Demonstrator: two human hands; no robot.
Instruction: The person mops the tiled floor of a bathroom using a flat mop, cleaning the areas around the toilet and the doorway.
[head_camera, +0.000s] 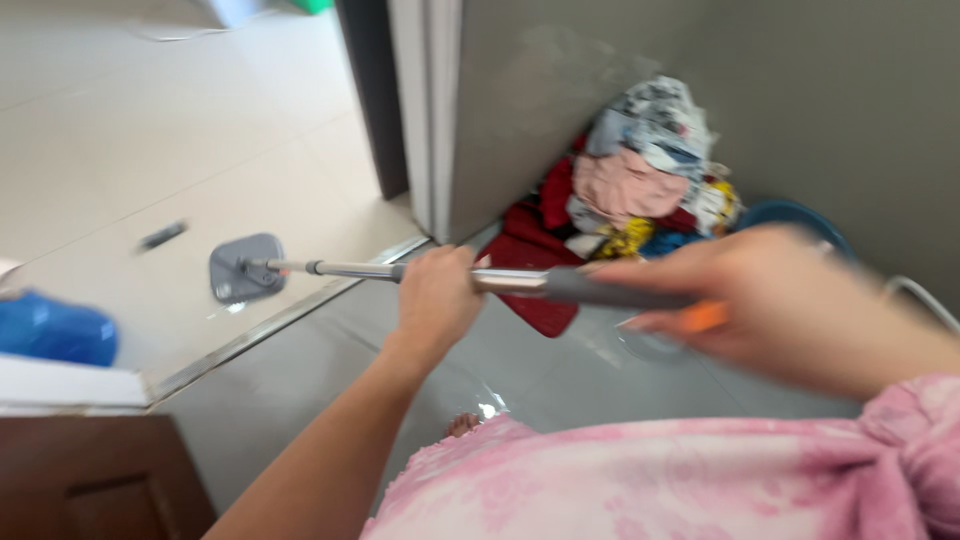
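Two bare hands grip one long mop that runs nearly level across the middle of the frame. The left hand, at the centre, is clenched around the shiny metal part of the pole, knuckles up, with the forearm running down to the lower left. The right hand, blurred at the right of the frame, is wrapped over the dark grey grip at the pole's near end, and a bit of orange shows just below its fingers; what that orange piece is cannot be told. The mop's flat grey head rests on the pale tiled floor at the left of the frame, just beyond a metal door sill that cuts diagonally across the floor. A small dark object lies on the tiles near the head, too blurred to identify. In the upper right, a heap of mixed clothes in red, pink, white and yellow sits in the corner against a grey wall, with a blue basin just beside it. A blue bundle rests at the left edge, above a dark wooden cabinet in the lower left. Pink tie-dyed clothing on the person fills the bottom right.
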